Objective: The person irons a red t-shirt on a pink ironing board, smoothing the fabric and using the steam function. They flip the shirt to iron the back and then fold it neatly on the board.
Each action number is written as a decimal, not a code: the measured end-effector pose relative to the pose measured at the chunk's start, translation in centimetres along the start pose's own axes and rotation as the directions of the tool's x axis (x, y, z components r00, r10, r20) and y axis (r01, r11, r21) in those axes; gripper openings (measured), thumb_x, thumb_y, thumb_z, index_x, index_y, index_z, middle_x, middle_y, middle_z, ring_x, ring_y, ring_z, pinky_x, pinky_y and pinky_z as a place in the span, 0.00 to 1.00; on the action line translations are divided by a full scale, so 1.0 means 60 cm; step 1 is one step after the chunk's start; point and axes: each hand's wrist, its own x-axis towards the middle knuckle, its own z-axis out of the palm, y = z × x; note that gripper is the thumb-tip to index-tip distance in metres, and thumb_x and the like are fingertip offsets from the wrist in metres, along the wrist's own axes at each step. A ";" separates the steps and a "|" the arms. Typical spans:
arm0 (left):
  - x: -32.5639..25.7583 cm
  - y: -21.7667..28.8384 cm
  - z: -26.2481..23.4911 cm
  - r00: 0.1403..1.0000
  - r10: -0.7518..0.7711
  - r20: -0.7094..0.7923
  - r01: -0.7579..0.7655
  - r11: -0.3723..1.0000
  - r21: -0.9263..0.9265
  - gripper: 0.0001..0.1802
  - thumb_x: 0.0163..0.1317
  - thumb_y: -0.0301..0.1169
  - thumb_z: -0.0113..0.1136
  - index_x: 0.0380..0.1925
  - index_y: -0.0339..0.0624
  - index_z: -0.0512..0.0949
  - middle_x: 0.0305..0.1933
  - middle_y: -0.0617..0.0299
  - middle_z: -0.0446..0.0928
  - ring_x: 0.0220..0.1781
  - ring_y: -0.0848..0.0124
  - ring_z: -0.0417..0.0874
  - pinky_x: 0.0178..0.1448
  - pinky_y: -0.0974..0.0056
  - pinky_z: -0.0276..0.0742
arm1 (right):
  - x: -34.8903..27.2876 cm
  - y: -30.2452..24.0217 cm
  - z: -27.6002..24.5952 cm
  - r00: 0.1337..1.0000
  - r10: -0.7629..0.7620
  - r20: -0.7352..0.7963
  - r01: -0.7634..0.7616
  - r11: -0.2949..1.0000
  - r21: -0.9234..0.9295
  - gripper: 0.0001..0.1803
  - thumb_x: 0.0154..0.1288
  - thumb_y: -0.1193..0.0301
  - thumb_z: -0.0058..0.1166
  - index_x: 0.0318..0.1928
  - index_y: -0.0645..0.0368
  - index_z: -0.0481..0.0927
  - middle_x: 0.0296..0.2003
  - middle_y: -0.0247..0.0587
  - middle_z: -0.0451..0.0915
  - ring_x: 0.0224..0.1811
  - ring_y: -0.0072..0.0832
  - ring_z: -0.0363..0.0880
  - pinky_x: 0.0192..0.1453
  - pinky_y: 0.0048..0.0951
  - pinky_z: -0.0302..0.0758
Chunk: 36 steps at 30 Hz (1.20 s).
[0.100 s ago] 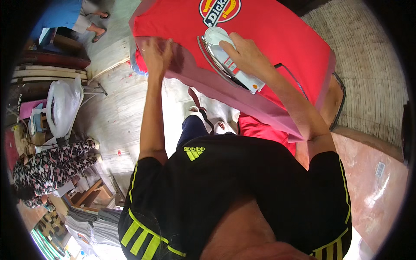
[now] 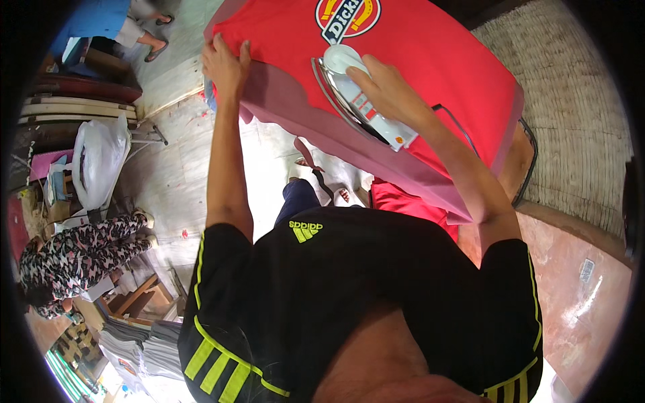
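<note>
A red shirt (image 2: 430, 80) with a round printed emblem lies spread over a board covered in dull pink cloth (image 2: 295, 101). My right hand (image 2: 386, 91) is wrapped round the handle of a white and grey clothes iron (image 2: 376, 124). The iron's soleplate edge rests on the red fabric just below the emblem, towards me. At the shirt's left corner, my left hand (image 2: 226, 67) lies on the cloth edge with fingers apart; its fingertips touch the fabric. Whether any cloth is caught under them is hard to see.
A black cord (image 2: 457, 124) runs right from the iron. More red cloth (image 2: 410, 205) hangs below the board, near my legs. On the left are a white plastic bag (image 2: 97, 161), a person in patterned clothes (image 2: 87, 255) and stacked grey garments (image 2: 141, 352). Another person (image 2: 101, 20) stands far left.
My left hand has moved left and away from me, onto the shirt's corner. The iron and my right hand look nearly unmoved on the shirt; the whole view has shifted slightly.
</note>
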 end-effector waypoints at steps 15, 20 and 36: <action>0.172 -0.133 0.042 0.923 -0.136 0.359 0.135 0.991 0.028 0.31 0.57 0.61 0.65 0.30 0.39 0.83 0.33 0.44 0.84 0.43 0.47 0.85 0.47 0.50 0.78 | -0.015 -0.053 0.055 0.995 0.084 -0.049 -0.073 0.978 0.197 0.19 0.77 0.58 0.46 0.41 0.65 0.71 0.29 0.62 0.79 0.31 0.47 0.83 0.36 0.44 0.74; 0.171 -0.136 0.031 0.962 -0.113 0.248 0.201 0.908 -0.369 0.20 0.64 0.47 0.63 0.37 0.38 0.83 0.26 0.50 0.81 0.29 0.61 0.82 0.38 0.57 0.75 | 0.062 -0.084 0.056 0.999 0.014 -0.037 -0.008 0.988 0.157 0.19 0.76 0.59 0.48 0.42 0.65 0.71 0.29 0.62 0.79 0.30 0.51 0.83 0.34 0.45 0.74; 0.123 -0.182 0.007 0.809 -0.371 0.457 0.581 0.383 -0.718 0.19 0.72 0.41 0.57 0.36 0.33 0.84 0.20 0.66 0.75 0.21 0.79 0.72 0.27 0.71 0.70 | 0.376 -0.182 0.123 0.776 -0.630 0.038 0.631 0.772 -0.080 0.16 0.74 0.62 0.48 0.42 0.65 0.73 0.27 0.55 0.71 0.28 0.47 0.75 0.32 0.42 0.70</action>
